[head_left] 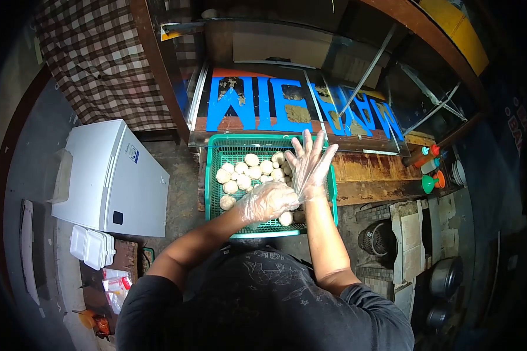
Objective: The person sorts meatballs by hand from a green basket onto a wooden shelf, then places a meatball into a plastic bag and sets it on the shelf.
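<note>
Both hands wear clear plastic gloves above a green plastic basket (212, 175). My left hand (268, 202) is closed on the cuff of the glove at my right wrist. My right hand (310, 167) is raised with its fingers spread, palm side not clearly readable through the shiny plastic. Pale, rough balls (241, 168), like meatballs or dough balls, lie loose in the basket. A few more show near my wrists, and my hands hide part of the pile.
A glass display case with blue lettering (234, 105) stands behind the basket. On the left are a white chest freezer (137, 181) and foam boxes (92, 245). Sauce bottles (423, 157) and a green funnel (429, 185) sit at right; dark pots (446, 276) are lower right.
</note>
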`<state>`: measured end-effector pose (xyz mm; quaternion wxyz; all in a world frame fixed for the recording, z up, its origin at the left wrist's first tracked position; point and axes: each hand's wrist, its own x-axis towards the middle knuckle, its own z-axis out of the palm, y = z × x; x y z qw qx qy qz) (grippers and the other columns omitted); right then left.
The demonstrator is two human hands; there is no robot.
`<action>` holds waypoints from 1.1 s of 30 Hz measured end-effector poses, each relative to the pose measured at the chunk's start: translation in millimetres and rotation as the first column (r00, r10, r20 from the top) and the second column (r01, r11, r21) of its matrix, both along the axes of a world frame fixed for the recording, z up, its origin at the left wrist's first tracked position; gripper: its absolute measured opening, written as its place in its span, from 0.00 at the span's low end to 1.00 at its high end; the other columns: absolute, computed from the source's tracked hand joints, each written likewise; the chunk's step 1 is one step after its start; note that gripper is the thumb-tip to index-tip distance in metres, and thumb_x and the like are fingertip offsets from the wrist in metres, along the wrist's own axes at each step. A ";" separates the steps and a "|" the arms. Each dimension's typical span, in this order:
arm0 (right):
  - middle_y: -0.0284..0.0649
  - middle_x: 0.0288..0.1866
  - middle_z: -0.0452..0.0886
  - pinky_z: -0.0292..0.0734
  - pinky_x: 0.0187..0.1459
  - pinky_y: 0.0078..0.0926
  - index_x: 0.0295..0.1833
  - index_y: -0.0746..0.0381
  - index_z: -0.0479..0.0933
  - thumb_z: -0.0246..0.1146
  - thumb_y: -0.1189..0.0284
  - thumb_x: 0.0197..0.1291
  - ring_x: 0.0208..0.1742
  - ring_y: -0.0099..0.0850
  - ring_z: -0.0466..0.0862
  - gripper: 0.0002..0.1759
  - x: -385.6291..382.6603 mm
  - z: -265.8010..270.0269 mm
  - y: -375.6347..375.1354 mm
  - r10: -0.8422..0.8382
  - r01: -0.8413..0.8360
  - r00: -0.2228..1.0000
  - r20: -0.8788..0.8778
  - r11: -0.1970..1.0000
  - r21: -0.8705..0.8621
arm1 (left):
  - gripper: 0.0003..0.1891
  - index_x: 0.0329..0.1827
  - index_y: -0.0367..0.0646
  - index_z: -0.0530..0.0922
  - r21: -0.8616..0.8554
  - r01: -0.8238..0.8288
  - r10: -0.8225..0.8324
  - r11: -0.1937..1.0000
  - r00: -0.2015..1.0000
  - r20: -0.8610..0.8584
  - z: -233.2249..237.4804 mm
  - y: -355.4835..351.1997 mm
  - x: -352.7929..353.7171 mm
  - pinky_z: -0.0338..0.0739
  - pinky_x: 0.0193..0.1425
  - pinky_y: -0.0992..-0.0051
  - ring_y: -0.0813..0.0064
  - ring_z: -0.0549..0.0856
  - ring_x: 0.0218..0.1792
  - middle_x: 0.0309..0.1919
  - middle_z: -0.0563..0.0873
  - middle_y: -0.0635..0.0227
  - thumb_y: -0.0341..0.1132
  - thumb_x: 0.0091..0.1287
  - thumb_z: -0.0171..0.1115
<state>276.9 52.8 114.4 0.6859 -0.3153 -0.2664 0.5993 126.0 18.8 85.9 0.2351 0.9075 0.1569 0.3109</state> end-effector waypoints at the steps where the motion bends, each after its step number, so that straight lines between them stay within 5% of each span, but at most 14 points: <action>1: 0.41 0.87 0.42 0.34 0.79 0.57 0.84 0.45 0.31 0.32 0.23 0.62 0.85 0.48 0.47 0.55 1.8 -4.1 1.0 -0.010 0.010 0.999 0.041 1.000 0.018 | 0.06 0.36 0.43 0.80 -0.001 0.000 0.000 1.000 1.000 0.001 -0.5 0.4 -0.1 0.75 0.42 0.58 0.54 0.82 0.36 0.29 0.80 0.61 0.35 0.64 0.64; 4: 0.40 0.87 0.42 0.40 0.78 0.57 0.85 0.45 0.32 0.31 0.25 0.63 0.84 0.48 0.50 0.54 6.3 -8.7 2.1 -0.037 0.030 0.974 0.221 0.999 0.035 | 0.06 0.38 0.43 0.81 -0.054 0.019 -0.019 0.998 1.000 0.013 -5.0 3.2 -4.6 0.76 0.43 0.59 0.54 0.83 0.36 0.31 0.82 0.60 0.36 0.65 0.63; 8: 0.37 0.83 0.57 0.52 0.77 0.44 0.82 0.51 0.54 0.44 0.42 0.75 0.80 0.39 0.62 0.39 25.2 -18.7 0.2 -0.123 0.129 0.941 0.314 0.992 0.001 | 0.09 0.44 0.42 0.83 -0.055 -0.018 0.020 0.998 0.999 0.045 -7.8 10.5 -22.2 0.79 0.47 0.61 0.56 0.85 0.40 0.38 0.86 0.59 0.38 0.67 0.63; 10: 0.41 0.78 0.66 0.61 0.74 0.36 0.77 0.60 0.62 0.54 0.54 0.76 0.75 0.35 0.68 0.32 20.1 -8.3 -17.0 -0.179 0.184 0.965 0.190 0.983 -0.007 | 0.11 0.45 0.39 0.83 -0.207 -0.262 0.287 0.943 0.952 0.103 11.9 7.0 -30.3 0.79 0.50 0.64 0.57 0.85 0.44 0.41 0.86 0.59 0.38 0.68 0.64; 13: 0.46 0.67 0.77 0.71 0.68 0.32 0.71 0.68 0.68 0.67 0.74 0.65 0.66 0.35 0.77 0.31 9.5 -10.8 -47.1 -0.196 0.162 0.780 0.594 0.981 0.111 | 0.19 0.62 0.35 0.77 -0.536 -0.286 0.471 0.794 0.847 0.247 8.7 9.2 -36.6 0.77 0.60 0.67 0.61 0.85 0.54 0.55 0.85 0.55 0.37 0.74 0.60; 16: 0.45 0.62 0.80 0.77 0.62 0.31 0.66 0.68 0.74 0.75 0.70 0.56 0.60 0.31 0.81 0.34 -15.0 -15.1 -84.1 0.020 -0.034 0.717 0.697 0.999 0.007 | 0.27 0.75 0.33 0.64 -0.612 -0.254 0.587 0.749 0.683 0.435 -17.7 26.4 -35.2 0.74 0.67 0.67 0.64 0.82 0.60 0.67 0.77 0.48 0.37 0.78 0.54; 19: 0.54 0.60 0.80 0.77 0.62 0.38 0.61 0.71 0.76 0.82 0.58 0.42 0.61 0.43 0.81 0.43 -24.4 -4.1 -95.1 -0.265 -0.316 0.241 0.934 0.888 0.333 | 0.30 0.78 0.33 0.58 -0.723 -0.262 0.721 0.639 0.533 0.444 1.7 26.4 -26.6 0.70 0.71 0.68 0.60 0.75 0.70 0.74 0.69 0.46 0.37 0.77 0.54; 23: 0.50 0.54 0.83 0.81 0.53 0.39 0.57 0.66 0.78 0.79 0.62 0.47 0.50 0.46 0.85 0.34 -39.3 -13.4 -91.7 -0.373 -0.336 0.223 0.901 0.838 0.430 | 0.32 0.78 0.33 0.59 -0.512 -0.540 0.742 0.668 0.534 0.405 -6.7 32.8 -21.4 0.67 0.72 0.66 0.56 0.71 0.73 0.75 0.66 0.44 0.39 0.76 0.56; 26: 0.48 0.48 0.85 0.82 0.48 0.37 0.53 0.65 0.80 0.74 0.71 0.53 0.45 0.43 0.86 0.22 -40.5 -32.4 -80.8 -0.364 -0.240 0.310 0.878 0.864 0.443 | 0.31 0.77 0.31 0.60 -0.542 -0.467 0.705 0.699 0.575 0.415 -25.5 36.2 -23.2 0.65 0.73 0.65 0.56 0.70 0.73 0.75 0.65 0.41 0.39 0.76 0.55; 27: 0.47 0.45 0.85 0.82 0.45 0.35 0.50 0.65 0.80 0.71 0.75 0.55 0.43 0.42 0.86 0.17 -40.1 -33.8 -77.1 -0.347 -0.243 0.318 0.882 0.870 0.430 | 0.32 0.79 0.38 0.59 -0.409 -0.616 0.737 0.673 0.515 0.438 -16.8 37.8 -19.9 0.79 0.54 0.70 0.65 0.85 0.52 0.59 0.81 0.48 0.41 0.77 0.56; 28: 0.46 0.41 0.86 0.82 0.43 0.34 0.47 0.65 0.81 0.68 0.79 0.57 0.42 0.42 0.86 0.12 -39.5 -34.5 -74.8 -0.329 -0.248 0.326 0.886 0.875 0.416 | 0.32 0.79 0.38 0.59 -0.406 -0.616 0.735 0.675 0.516 0.440 -9.4 34.7 -19.9 0.79 0.54 0.70 0.65 0.85 0.52 0.59 0.81 0.48 0.41 0.77 0.56; 30: 0.45 0.39 0.85 0.81 0.42 0.34 0.44 0.65 0.81 0.65 0.81 0.57 0.40 0.42 0.86 0.08 -40.0 -31.7 -76.8 -0.281 -0.240 0.385 0.879 0.889 0.389 | 0.33 0.82 0.47 0.55 -0.884 -0.023 0.777 0.466 0.489 0.397 8.6 22.9 -20.9 0.71 0.28 0.81 0.83 0.77 0.26 0.35 0.82 0.68 0.43 0.78 0.56; 31: 0.45 0.38 0.85 0.81 0.41 0.34 0.43 0.65 0.81 0.64 0.81 0.57 0.39 0.43 0.86 0.08 -39.9 -29.2 -78.3 -0.222 -0.243 0.406 0.886 0.909 0.339 | 0.35 0.84 0.55 0.52 -0.821 -0.053 0.751 0.568 0.443 0.491 -9.9 36.2 -12.7 0.51 0.18 0.85 0.92 0.56 0.17 0.22 0.67 0.83 0.44 0.78 0.56; 33: 0.46 0.37 0.84 0.80 0.41 0.33 0.43 0.65 0.80 0.63 0.82 0.57 0.39 0.43 0.85 0.08 -40.1 -28.6 -77.3 -0.161 -0.252 0.428 0.890 0.924 0.288 | 0.35 0.84 0.52 0.50 -0.877 -0.007 0.768 0.481 0.486 0.418 3.2 29.3 -20.5 0.63 0.25 0.84 0.87 0.69 0.25 0.31 0.74 0.74 0.43 0.78 0.55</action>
